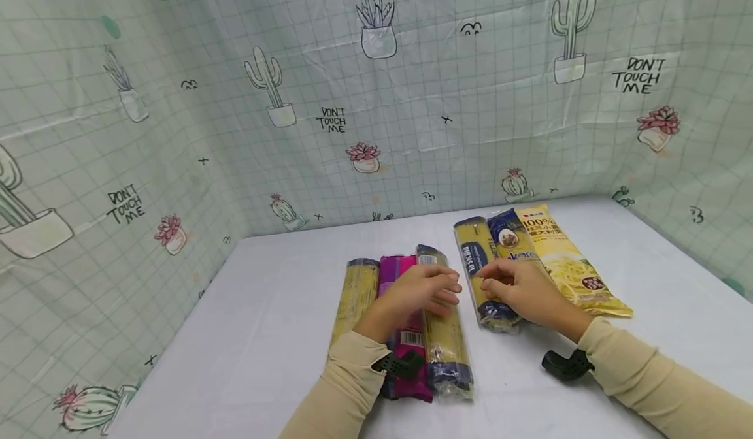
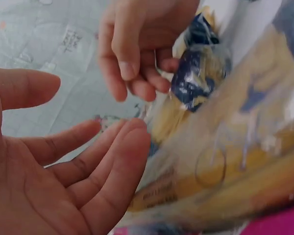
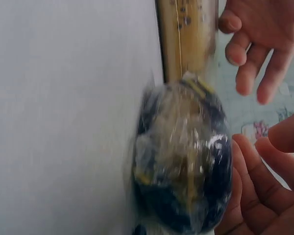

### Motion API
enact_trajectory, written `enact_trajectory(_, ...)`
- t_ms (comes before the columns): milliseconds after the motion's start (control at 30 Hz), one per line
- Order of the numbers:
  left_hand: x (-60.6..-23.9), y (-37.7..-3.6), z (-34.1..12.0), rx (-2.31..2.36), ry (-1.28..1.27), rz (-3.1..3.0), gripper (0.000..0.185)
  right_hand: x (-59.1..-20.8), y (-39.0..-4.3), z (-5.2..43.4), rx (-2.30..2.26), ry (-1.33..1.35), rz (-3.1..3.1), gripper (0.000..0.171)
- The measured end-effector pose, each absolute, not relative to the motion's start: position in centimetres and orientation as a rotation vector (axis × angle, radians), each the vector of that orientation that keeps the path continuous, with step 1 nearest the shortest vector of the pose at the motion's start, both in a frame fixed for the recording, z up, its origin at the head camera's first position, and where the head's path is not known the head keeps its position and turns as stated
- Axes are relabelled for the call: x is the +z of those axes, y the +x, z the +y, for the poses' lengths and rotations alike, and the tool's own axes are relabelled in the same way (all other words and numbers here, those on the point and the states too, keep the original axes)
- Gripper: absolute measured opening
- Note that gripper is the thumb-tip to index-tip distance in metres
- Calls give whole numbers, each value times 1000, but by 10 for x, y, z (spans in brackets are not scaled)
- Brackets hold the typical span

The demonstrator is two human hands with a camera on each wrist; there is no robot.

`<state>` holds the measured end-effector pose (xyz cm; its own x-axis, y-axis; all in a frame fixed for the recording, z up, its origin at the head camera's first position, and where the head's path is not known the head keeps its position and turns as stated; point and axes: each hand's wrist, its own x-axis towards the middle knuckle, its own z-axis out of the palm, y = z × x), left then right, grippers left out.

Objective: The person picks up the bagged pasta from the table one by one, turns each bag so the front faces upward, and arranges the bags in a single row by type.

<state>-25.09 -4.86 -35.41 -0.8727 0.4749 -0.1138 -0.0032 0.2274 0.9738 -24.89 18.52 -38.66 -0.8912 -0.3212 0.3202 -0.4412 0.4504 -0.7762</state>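
My left hand [image 1: 416,290] hovers over a group of pasta packs, its fingers loosely bent and nothing between them. Beneath it lie a clear pack of spaghetti with navy ends [image 1: 445,341], a magenta pack [image 1: 416,380] and another clear spaghetti pack [image 1: 355,292]. Opposite, my right hand [image 1: 523,289] is over a second group, fingers relaxed and holding nothing. Near it are a spaghetti pack with a blue label [image 1: 470,230] and a navy-topped pack [image 1: 508,236], partly hidden by the hand. Crinkled wrapping [image 3: 186,156] fills the right wrist view beside the right fingers.
A yellow noodle pack [image 1: 565,262] with printed characters lies at the right of the second group. All packs rest on a white-covered table [image 1: 265,334]. Behind hangs a checked cloth [image 1: 412,93] printed with cacti. A narrow strip of table separates the two groups.
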Motion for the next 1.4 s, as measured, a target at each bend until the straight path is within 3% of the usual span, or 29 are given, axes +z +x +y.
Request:
enact_trajectory(333,-360,-260,-59,1563,293,2432,24,-385,-238,170,1492,855,-2598,17)
enact_trajectory(767,-363,-262,-65,1486,247,2523,35,-387,-231,161,1368,993,-2586,16)
enact_trajectory(1133,-362,-261,-65,1229,281,2662,45,-389,-227,156,1094,1078,-2716,43)
enact_trajectory(1300,-363,-261,-65,1116,283,2730,23,-387,-223,155,1054,1065,-2776,53)
enact_trajectory(1400,-363,-261,-64,1036,285,2775,41,-389,-222,154,997,1057,-2783,54)
